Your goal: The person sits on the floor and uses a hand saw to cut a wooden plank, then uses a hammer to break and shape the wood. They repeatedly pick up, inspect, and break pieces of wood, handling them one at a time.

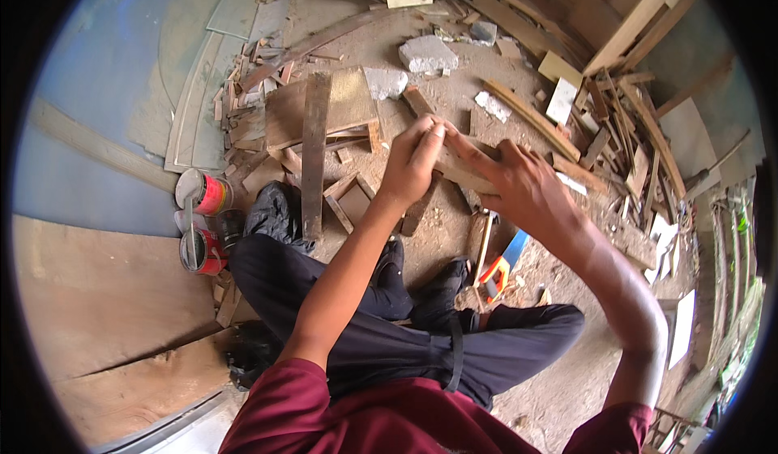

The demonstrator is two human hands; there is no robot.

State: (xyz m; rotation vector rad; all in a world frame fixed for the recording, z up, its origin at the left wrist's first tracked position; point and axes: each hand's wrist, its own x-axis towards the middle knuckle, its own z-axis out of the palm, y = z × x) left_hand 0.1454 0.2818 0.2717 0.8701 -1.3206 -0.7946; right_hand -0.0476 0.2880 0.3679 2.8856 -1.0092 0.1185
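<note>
- Your left hand [411, 162] is at the centre of the frame, fingers curled in and thumb on top, gripping the left end of a wooden piece [463, 175].
- Your right hand [527, 185] is just right of centre, its index finger stretched along the top of that piece toward your left thumb and its own thumb underneath; the fingers close around the wood, and the two hands meet or nearly meet at its left end.
- The wooden piece itself is near the centre of the frame, held above the floor and partly hidden by your fingers.
- Below your right hand, a handsaw [515, 249] with a blue blade and an orange handle lies on the ground, just beside a light wooden handle [485, 240].
- Left of your left hand, a dark plank [315, 154] leans against a low wooden platform [285, 112], with a small wooden frame [332, 208] near its lower end.
- Left of centre, a black plastic bag [279, 209] sits near two red-labelled cans, the upper can [212, 196] and the lower can [212, 253].
- At the upper centre lies a pale concrete block [427, 54]; scrap timber [648, 142] is heaped at the right.
</note>
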